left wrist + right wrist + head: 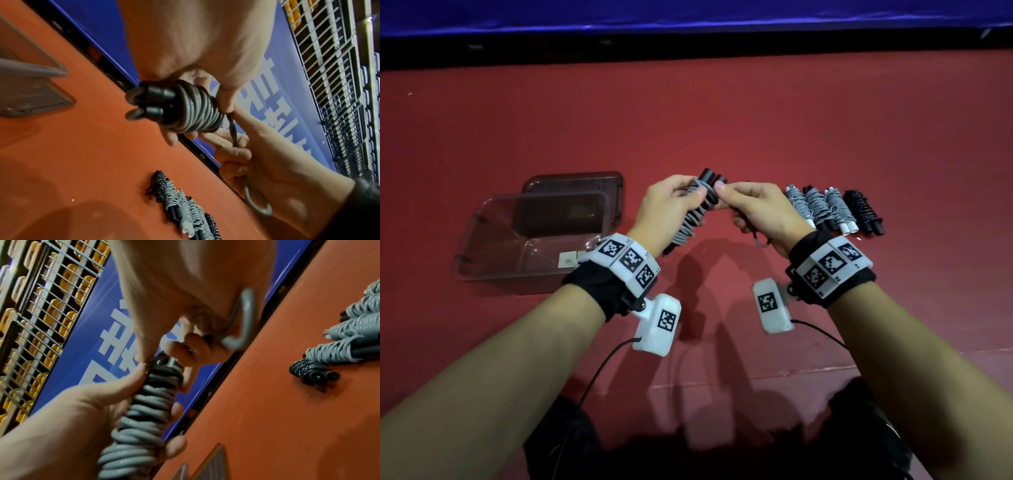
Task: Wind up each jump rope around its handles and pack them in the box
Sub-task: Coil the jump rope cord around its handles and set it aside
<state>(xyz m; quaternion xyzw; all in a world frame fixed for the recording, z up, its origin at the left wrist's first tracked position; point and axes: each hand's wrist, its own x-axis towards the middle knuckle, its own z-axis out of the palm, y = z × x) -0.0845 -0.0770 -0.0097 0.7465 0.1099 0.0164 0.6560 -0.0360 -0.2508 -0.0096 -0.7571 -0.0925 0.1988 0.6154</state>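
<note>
The left hand (pixel 671 202) is clenched round the rope bundle (pixel 693 214), held above the red worktop (pixel 756 130), its long axis running from 1 o'clock down to 7. The right hand (pixel 760 212), at 3 o'clock of the bundle's top, pinches the loose tail (pixel 257 204) against the handles (pixel 710 178). The box (pixel 493 246) lies open at 9 o'clock, nearer the left hand; 4 wound ropes (pixel 832 210) sit at 3 o'clock. A blue banner (pixel 688 17) runs behind.
</note>
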